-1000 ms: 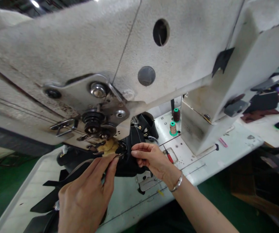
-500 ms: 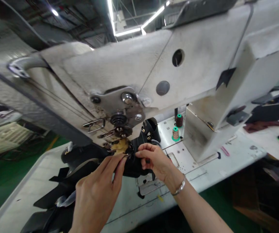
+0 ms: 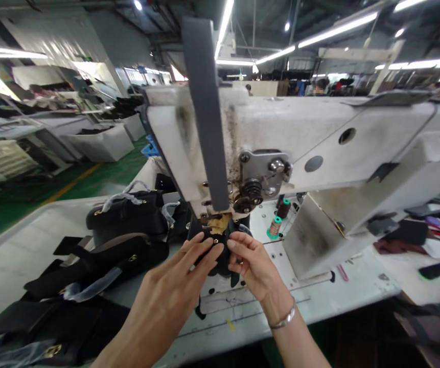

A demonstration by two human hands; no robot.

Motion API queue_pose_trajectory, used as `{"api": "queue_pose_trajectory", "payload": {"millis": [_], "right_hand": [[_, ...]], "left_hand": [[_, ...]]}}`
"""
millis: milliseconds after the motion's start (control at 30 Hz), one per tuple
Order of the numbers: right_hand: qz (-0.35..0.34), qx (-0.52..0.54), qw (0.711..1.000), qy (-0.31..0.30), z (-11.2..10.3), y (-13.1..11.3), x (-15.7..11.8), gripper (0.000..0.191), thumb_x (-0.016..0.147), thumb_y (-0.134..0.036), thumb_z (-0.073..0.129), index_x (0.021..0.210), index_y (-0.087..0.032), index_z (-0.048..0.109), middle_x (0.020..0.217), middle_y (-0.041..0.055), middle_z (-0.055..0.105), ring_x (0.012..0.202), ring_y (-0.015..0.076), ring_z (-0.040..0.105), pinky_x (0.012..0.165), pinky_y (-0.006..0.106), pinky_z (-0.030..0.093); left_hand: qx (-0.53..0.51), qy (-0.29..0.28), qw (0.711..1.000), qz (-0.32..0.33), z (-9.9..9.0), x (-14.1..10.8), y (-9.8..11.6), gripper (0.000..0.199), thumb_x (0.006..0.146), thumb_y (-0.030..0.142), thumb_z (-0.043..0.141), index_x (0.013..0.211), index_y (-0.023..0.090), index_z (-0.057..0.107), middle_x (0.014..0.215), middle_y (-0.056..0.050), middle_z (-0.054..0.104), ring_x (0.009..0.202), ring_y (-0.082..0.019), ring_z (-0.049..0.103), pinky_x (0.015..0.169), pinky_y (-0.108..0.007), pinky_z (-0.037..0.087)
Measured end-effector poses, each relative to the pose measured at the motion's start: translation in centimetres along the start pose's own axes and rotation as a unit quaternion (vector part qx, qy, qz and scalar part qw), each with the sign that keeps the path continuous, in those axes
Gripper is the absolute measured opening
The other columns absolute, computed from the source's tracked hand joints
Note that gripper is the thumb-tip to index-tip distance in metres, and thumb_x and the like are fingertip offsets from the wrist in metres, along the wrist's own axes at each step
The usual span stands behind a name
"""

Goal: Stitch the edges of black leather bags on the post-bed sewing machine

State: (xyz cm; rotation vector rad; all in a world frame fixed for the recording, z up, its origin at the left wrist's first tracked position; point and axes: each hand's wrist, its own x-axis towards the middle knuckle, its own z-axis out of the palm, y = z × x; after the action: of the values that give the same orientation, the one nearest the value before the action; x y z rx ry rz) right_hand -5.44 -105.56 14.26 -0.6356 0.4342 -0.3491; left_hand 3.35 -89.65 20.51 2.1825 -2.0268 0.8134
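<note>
A black handbag (image 3: 223,267) with a small gold fitting sits under the head of a white sewing machine (image 3: 273,120). My left hand (image 3: 177,281) lies over the bag's left side, its fingers stretched out on the black material. On the opposite side, the thumb and fingers of my right hand (image 3: 252,260) pinch the bag's edge. Just above the fingertips is a worn yellowish piece (image 3: 218,224) by the presser foot. The needle itself cannot be made out.
Several black bags (image 3: 128,220) with plastic-wrapped parts lie at left, beside a white raised rim (image 3: 5,255). A brown thread spool (image 3: 274,228) and a darker spool (image 3: 283,208) stand behind my right hand. A dark grey strip (image 3: 206,117) runs down the machine's front.
The view has tilted up and shifted left, showing more of the workshop and bags. My left hand's pinching fingers have straightened over the bag; my right hand stays at its edge.
</note>
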Motion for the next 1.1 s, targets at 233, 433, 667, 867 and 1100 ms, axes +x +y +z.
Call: {"api": "queue_pose_trajectory", "payload": {"millis": [233,433,667,867,1100], "right_hand": [[-0.010,0.013,1.000,0.011,0.0,0.8,-0.2,0.038,0.061,-0.027,0.091,0.093,-0.016,0.073,0.076,-0.0044,0.062,0.053,0.0037,0.055,0.051,0.017,0.056],[-0.012,0.017,1.000,0.014,0.0,0.9,0.3,0.039,0.061,-0.026,0.091,0.094,-0.016,0.073,0.073,-0.0042,0.063,0.051,0.0038,0.055,0.054,0.019,0.057],[-0.017,0.025,0.999,0.017,0.1,1.0,0.6,0.040,0.061,-0.025,0.091,0.096,-0.017,0.074,0.073,-0.0047,0.062,0.052,0.0034,0.056,0.055,0.018,0.057],[-0.014,0.030,0.999,0.018,0.2,0.9,0.9,0.040,0.059,-0.025,0.092,0.095,-0.020,0.075,0.081,-0.0035,0.066,0.053,0.0033,0.056,0.054,0.017,0.056],[-0.021,0.029,0.999,0.000,-0.1,1.2,1.4,0.037,0.066,-0.022,0.088,0.101,-0.021,0.075,0.088,-0.0023,0.067,0.055,0.0025,0.056,0.057,0.016,0.054]], "left_hand": [[-0.005,-0.012,0.999,-0.040,0.9,-0.8,0.5,0.055,0.088,-0.001,0.037,0.141,0.014,0.045,0.143,-0.009,0.051,0.141,-0.028,0.038,0.106,-0.048,0.052],[0.004,0.008,1.000,-0.025,0.4,0.1,0.2,0.055,0.083,-0.003,0.037,0.136,0.010,0.049,0.137,-0.010,0.056,0.133,-0.030,0.048,0.099,-0.047,0.057],[-0.004,0.011,1.000,-0.021,0.4,0.7,-0.1,0.054,0.083,-0.005,0.040,0.134,0.009,0.051,0.132,-0.009,0.059,0.129,-0.030,0.050,0.098,-0.046,0.057],[-0.005,0.001,0.999,-0.036,0.8,0.6,-0.2,0.047,0.089,-0.001,0.037,0.132,0.011,0.053,0.132,-0.007,0.060,0.130,-0.027,0.050,0.102,-0.043,0.055],[-0.012,0.000,0.999,-0.033,0.9,1.0,-0.7,0.047,0.089,0.000,0.036,0.130,0.011,0.056,0.134,-0.009,0.059,0.128,-0.026,0.053,0.106,-0.043,0.053]]}}
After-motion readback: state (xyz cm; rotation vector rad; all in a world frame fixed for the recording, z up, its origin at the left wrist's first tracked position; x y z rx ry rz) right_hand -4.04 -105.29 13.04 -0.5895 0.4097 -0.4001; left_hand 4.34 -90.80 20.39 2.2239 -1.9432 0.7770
